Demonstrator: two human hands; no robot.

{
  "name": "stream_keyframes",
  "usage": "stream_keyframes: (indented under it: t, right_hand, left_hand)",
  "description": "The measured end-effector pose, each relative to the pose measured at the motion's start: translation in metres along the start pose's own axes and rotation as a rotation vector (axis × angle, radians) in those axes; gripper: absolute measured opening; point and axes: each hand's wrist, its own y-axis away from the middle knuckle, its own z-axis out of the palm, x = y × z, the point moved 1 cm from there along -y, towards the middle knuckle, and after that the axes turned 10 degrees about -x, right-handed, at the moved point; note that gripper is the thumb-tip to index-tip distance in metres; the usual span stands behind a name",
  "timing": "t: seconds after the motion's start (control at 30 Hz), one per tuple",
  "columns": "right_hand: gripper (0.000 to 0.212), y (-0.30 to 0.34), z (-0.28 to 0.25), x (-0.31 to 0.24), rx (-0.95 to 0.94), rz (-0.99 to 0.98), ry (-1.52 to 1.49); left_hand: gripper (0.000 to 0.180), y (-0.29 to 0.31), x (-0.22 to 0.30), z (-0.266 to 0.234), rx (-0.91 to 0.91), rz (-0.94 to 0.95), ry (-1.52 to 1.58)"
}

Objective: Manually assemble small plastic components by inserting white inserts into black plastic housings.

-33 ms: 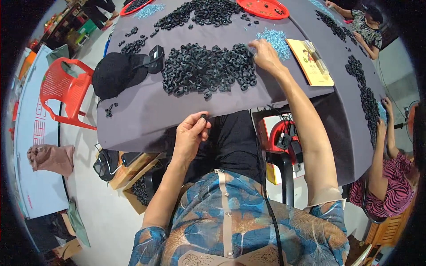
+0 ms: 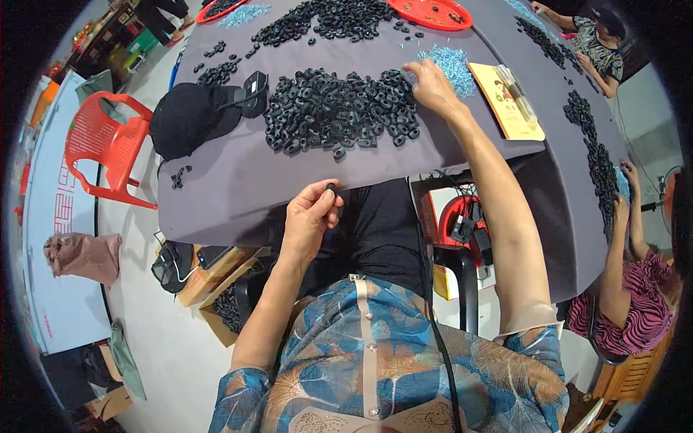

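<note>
My left hand (image 2: 312, 211) is just off the table's front edge, above my lap. Its thumb and fingers pinch a small black plastic part (image 2: 331, 189). Over the right end of a heap of black plastic parts (image 2: 336, 112), my right hand (image 2: 433, 85) reaches in with the index finger stretched to the left and apart from the thumb. I see nothing held in it, though the undersides of its fingers are hidden. Right behind that hand spreads a pile of small light-blue pieces (image 2: 451, 68).
A black cap (image 2: 191, 119) and a yellow booklet (image 2: 503, 105) flank the heap on the grey-covered table (image 2: 238, 187). Further back are more black parts (image 2: 346, 20) and a red tray (image 2: 437, 14). A red chair (image 2: 108, 144) stands left. Other people (image 2: 624, 310) sit along the right side.
My right hand has shifted very slightly, and its fingers look sharper than before. My left hand keeps its pinch on the black part.
</note>
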Motion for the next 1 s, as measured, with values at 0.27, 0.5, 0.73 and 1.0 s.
stream_keyframes:
  t: [0.27,0.5,0.73,1.0]
  right_hand:
    - [0.045,-0.033,0.008,0.013,-0.258,0.015,0.112]
    - [0.024,-0.013,-0.003,0.022,-0.148,-0.017,0.108]
    - [0.019,0.013,-0.022,0.026,0.086,-0.076,0.059]
    - [0.016,0.056,-0.030,-0.016,0.101,-0.061,-0.356]
  left_hand:
    - [0.023,0.004,0.000,-0.008,0.010,-0.030,-0.006]
    - [0.022,0.007,-0.005,-0.006,0.032,-0.050,0.019]
    - [0.020,0.002,-0.011,0.004,-0.054,-0.066,0.087]
    - [0.019,0.006,-0.007,0.013,-0.045,-0.004,0.003]
